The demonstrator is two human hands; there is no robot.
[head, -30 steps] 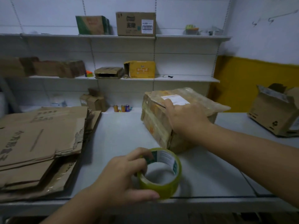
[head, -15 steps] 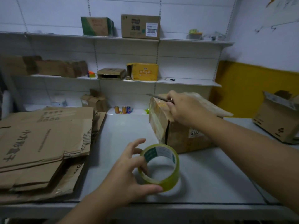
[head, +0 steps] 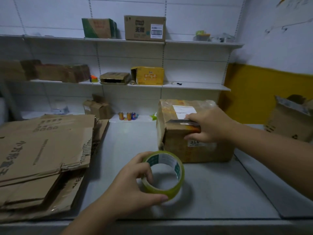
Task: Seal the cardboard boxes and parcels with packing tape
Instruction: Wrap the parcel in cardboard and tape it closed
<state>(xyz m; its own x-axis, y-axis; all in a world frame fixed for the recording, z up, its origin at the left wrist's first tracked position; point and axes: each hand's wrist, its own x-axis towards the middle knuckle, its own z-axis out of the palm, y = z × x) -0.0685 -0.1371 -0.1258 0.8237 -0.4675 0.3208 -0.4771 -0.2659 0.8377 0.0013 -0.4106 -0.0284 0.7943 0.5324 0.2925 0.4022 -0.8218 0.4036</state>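
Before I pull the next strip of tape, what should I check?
1. Left hand grips roll: ok.
2. Right hand on parcel's top edge: ok.
3. Parcel flat on table: ok.
4. Roll's free end found: cannot tell.
5. Shiny strip in right hand, cutter or tape: cannot tell.
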